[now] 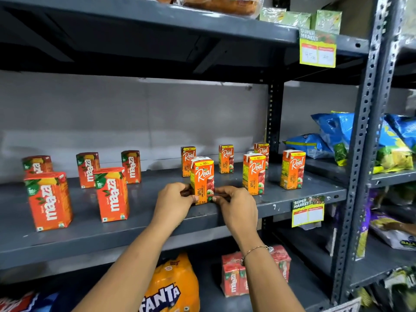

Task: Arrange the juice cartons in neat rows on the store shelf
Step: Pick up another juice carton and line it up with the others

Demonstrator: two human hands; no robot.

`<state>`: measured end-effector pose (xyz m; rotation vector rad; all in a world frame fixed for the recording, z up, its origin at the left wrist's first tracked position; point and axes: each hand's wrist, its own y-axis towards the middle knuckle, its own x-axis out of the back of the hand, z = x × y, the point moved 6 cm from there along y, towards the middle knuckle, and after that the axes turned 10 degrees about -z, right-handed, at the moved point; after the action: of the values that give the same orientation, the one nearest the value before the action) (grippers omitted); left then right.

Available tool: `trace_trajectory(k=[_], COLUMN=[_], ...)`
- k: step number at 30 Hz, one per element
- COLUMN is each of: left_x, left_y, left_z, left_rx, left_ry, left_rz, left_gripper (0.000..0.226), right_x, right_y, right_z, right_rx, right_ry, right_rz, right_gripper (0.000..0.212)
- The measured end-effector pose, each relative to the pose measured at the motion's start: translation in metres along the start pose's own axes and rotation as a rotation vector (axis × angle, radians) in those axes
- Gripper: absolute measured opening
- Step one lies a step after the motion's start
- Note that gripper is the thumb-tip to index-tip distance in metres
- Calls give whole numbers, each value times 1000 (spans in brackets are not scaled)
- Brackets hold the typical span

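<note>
A: What are the hands doing?

B: The left hand [174, 202] and right hand [236, 204] both pinch the base of one Real carton [202, 180], fingertips closed on its lower left and right edges. It stands upright near the front lip of the shelf [292, 199].

A: And the rest, measured from that carton?

B: Behind it, slightly left, stands another Real carton [188, 161]. To its right along the front come two more [254, 174] and [292, 168]; behind those, toward the wall, two others [226, 158] and [262, 152]. So right of the held carton there are roughly two lines, loosely spaced. Well to its left stand five Maaza cartons: two in front [48, 200], [111, 193] and three behind [37, 164], [87, 169], [131, 166].

A: Which step is this?

B: I judge it as squaring up the front Real line; the held carton is the leftmost of it and sits nearer the edge than its neighbours.

A: What does the next move call for?

B: Probably a small slide or twist to match the face and depth of the carton on its right, kept low so it does not tip, then a release of both hands.
</note>
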<state>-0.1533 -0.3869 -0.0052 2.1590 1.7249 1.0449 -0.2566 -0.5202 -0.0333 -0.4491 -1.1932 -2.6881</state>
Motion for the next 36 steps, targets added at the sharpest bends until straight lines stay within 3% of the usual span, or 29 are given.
trace_trajectory(k=[26,29,31,34,36], left_x=[-5,0,10,26,26], left_y=[1,-2,-6,-20,-32], left_z=[3,4,6,-4,-19], left_rx=[48,58,67,-10,-87], left_ry=[13,-2,-62,-212,-315], left_rz=[68,25,-74,-212,-176], left_gripper=[27,38,40,17,6], right_x=[-3,0,18,61,82], right_y=[0,-2,0,14,28], right_z=[-4,-6,-16,-43,-60], right_rx=[48,34,-36,-151,-215], right_ry=[-4,28,91,126,147], right_rz=[-21,15,-39,-245,-286], right_gripper=[20,22,21,13,13])
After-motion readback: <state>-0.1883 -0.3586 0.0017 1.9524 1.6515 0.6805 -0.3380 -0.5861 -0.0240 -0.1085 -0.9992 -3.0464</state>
